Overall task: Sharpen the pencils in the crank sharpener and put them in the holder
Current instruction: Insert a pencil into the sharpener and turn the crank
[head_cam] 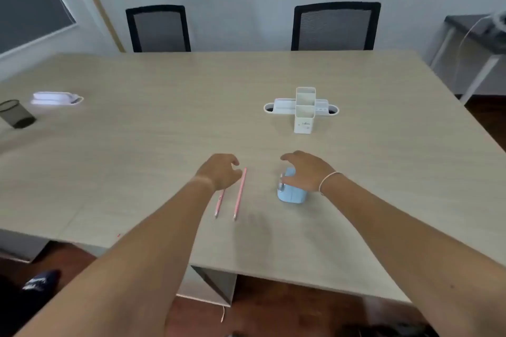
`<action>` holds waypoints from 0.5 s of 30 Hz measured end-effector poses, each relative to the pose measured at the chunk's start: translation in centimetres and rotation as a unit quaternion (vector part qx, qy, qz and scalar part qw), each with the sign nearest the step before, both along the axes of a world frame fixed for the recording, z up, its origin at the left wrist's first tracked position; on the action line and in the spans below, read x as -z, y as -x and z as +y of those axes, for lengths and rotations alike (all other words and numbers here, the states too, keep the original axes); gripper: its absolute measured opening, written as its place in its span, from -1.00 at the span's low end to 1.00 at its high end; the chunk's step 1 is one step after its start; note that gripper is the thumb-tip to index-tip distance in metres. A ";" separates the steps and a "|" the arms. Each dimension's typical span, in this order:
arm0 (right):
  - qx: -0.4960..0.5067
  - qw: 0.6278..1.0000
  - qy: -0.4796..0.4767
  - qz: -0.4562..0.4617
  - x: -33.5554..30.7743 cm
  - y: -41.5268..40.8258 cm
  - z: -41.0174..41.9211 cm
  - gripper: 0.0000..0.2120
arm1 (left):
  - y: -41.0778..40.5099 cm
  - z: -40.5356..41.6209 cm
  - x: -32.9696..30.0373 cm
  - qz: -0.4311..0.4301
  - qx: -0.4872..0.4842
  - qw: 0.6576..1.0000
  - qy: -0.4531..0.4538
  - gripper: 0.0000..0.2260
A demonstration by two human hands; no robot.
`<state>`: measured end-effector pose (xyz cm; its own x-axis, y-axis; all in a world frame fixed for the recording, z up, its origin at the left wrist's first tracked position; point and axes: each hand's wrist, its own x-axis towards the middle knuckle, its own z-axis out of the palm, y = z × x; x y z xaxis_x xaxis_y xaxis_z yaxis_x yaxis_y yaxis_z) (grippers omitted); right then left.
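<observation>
Left hand point(219, 171) open over two pink pencils point(240, 193) lying flat, right hand point(304, 171) loosely cupped on blue sharpener point(291, 191), not clearly gripping, white holder point(304, 111) well beyond; risk: sharpener likely slides if cranked unbraced, or pencils roll when pinched

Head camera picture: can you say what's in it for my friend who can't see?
Two hands reach over a table: the left hand above two pink pencils, the right hand on a blue sharpener. A white holder stands farther back.
</observation>
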<state>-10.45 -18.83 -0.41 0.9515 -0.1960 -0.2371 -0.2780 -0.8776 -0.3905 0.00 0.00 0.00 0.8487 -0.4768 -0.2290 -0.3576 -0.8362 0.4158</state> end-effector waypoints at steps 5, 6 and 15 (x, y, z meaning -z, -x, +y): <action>0.018 0.998 0.057 0.000 2.0 0.0 1.1 -0.44 | -0.6 0.4 3.5 0.037 0.001 0.999 -0.018 -0.68; 0.020 0.997 0.070 0.001 2.5 0.0 1.3 -0.45 | -0.7 0.3 4.2 0.040 0.008 0.999 -0.023 -0.67; 0.089 0.990 0.072 0.082 3.5 -1.6 1.6 -0.48 | -2.3 -0.1 8.7 0.053 0.050 0.996 -0.057 -0.70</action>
<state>-8.86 -17.22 -3.89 0.8504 -0.3998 -0.3421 -0.4820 -0.8527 -0.2017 2.31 -0.05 -8.66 0.7661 -0.5240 -0.3723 -0.4015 -0.8424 0.3595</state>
